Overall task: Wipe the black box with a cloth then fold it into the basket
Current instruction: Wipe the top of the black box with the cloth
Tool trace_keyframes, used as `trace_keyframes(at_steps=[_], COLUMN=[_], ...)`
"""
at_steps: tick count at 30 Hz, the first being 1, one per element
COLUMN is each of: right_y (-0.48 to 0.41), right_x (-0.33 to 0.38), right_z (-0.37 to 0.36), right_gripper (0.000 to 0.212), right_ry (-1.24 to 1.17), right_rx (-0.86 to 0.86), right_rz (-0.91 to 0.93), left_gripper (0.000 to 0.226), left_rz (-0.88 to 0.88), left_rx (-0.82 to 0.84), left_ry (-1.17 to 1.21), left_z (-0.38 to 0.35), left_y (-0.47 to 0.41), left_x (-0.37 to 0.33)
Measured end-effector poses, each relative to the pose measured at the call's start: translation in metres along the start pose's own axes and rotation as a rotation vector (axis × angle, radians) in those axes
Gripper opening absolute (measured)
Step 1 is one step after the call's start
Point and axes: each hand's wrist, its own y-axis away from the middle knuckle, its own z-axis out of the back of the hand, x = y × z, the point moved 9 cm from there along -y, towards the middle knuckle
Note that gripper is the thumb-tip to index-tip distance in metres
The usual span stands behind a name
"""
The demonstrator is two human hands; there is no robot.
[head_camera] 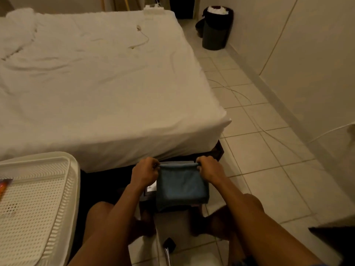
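A white perforated basket [36, 204] sits at lower left, holding a partly visible colourful item [4, 186]. The left hand [145, 172] and right hand [208, 169] each pinch a top corner of the blue cloth [181, 186], draped over the black box [150, 193] near the bed [96, 83]. Open tiled floor [269, 160] lies to the right.

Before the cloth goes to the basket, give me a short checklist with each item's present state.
1. Left hand has a grip on the blue cloth: ok.
2. Right hand grips the other top corner: ok.
3. Cloth folded: ok, at least one fold shows.
4. Black box wiped clean: cannot tell, mostly covered.
5. White basket beside the left arm: ok.
6. Basket has room: ok, though something lies at its left edge.
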Motion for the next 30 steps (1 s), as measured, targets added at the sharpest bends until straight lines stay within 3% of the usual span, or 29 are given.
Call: trace_keyframes(at_steps=[10,13,18,24,30], right_y=[-0.030,-0.030,-0.004,0.010,0.000], right_x=[-0.007,-0.007,0.020,0.063,0.061], right_z=[-0.010,-0.017,-0.064,-0.112,-0.121], right_gripper=[0.011,0.012,0.044,0.059,0.063], right_ry=[0.017,0.050,-0.057,-0.040,0.007], right_rx=[-0.148,-0.198,-0.202,-0.179,-0.115], right_rz=[-0.034,-0.022,0.103,0.192,0.237], left_gripper=[0.016,0.028,0.050,0.063,0.062], left_rz=[0.136,0.090,-0.033,-0.089,-0.096], left_rx=[-0.118,-0.185,-0.233,-0.100,-0.110], left_ry=[0.237,0.267,0.131,-0.107,-0.111], left_z=[-0.032,-0.036,-0.050,-0.084,-0.098], left_y=[-0.035,-0.033,-0.009,0.002,0.004], left_x=[0.033,0.035,0.032,0.058,0.061])
